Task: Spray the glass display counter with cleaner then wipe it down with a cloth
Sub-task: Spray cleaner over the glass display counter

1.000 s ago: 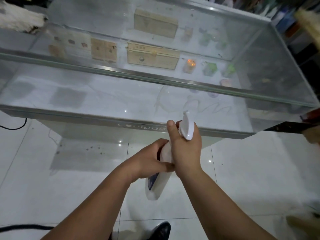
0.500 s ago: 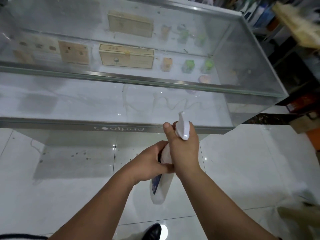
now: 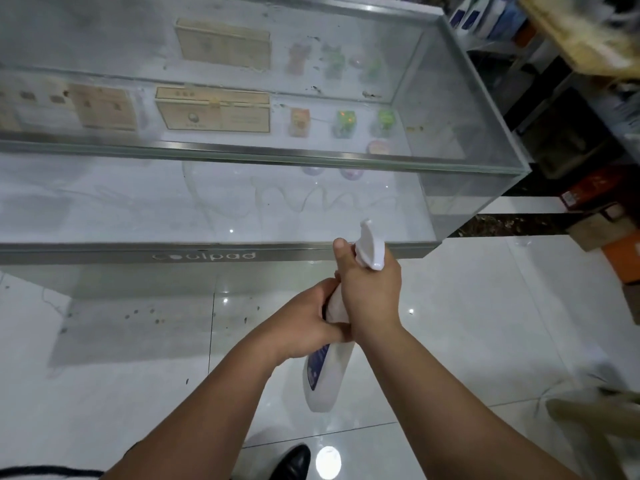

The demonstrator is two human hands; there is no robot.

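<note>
Because the white plastic spray bottle with a blue label has to aim its white trigger head at the pane, we hold it in front of the body, just short of the near metal rail of the dusty glass display table, nozzle pointing up and forward. Right hand: grip clamped round the neck under the head, thumb upright beside it; whether a finger sits on the trigger is hidden. Left hand: grip closed round the bottle's upper body, we judge to steady it. Bottle looks opaque, smooth, tapered towards the neck, base hanging free; fill level cannot be read. Glass looks hazy, with finger-drawn squiggles in the film on the near pane; no wet streaks made out, no cloth in view. Judgement: spraying step, wiping not begun.
</note>
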